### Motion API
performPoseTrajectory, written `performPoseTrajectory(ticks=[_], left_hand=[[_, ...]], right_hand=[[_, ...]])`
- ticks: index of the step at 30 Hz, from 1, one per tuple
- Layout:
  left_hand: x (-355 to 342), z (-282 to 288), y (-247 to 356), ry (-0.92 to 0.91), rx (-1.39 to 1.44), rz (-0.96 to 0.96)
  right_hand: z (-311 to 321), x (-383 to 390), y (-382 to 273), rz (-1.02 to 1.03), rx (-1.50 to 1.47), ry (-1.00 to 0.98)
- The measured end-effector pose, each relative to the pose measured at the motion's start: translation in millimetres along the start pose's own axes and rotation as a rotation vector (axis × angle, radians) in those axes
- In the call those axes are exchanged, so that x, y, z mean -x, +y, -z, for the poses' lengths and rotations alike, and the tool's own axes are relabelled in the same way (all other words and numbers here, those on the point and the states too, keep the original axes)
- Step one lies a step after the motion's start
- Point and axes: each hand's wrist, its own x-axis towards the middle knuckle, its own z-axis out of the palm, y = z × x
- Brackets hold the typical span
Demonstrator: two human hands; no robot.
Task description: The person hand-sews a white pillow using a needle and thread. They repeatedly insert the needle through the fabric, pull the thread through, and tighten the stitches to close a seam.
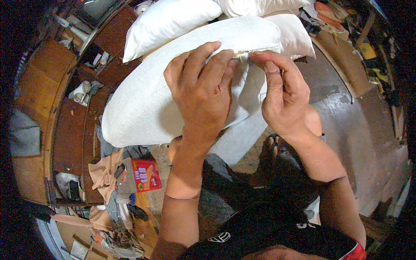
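The white cushion (138, 106) was placed before the knees (314, 120), its edge (241, 54) apparently presented for reach. The edge was seemingly steadied by the left hand (201, 95), whose grip could not be told; the right hand's (287, 97) thumb and forefinger were closed there, anything pinched being unclear.

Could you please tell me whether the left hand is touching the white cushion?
Touching: the head view shows the left hand meeting the white cushion at its upper seam.
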Motion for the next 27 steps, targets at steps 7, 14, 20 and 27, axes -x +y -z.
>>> performPoseTrajectory(ticks=[7, 14, 20, 27], left_hand=[[-1.9, 3.8, -1.1, -0.020, 0.032, 0.013], [-0.9, 0.4, -0.4, -0.006, 0.022, 0.007], [-3.7, 3.3, 1.7, -0.008, -0.017, 0.012], [-1.8, -0.3, -2.6, -0.017, 0.023, 0.011]], right_hand=[[-0.5, -4.1, -2.8, 0.145, 0.090, 0.004], [-1.6, 1.2, 3.0, -0.065, -0.149, 0.000], [-3.7, -4.3, 1.4, -0.282, -0.383, -0.004], [-4.0, -1.0, 1.4, -0.051, -0.077, 0.013]])
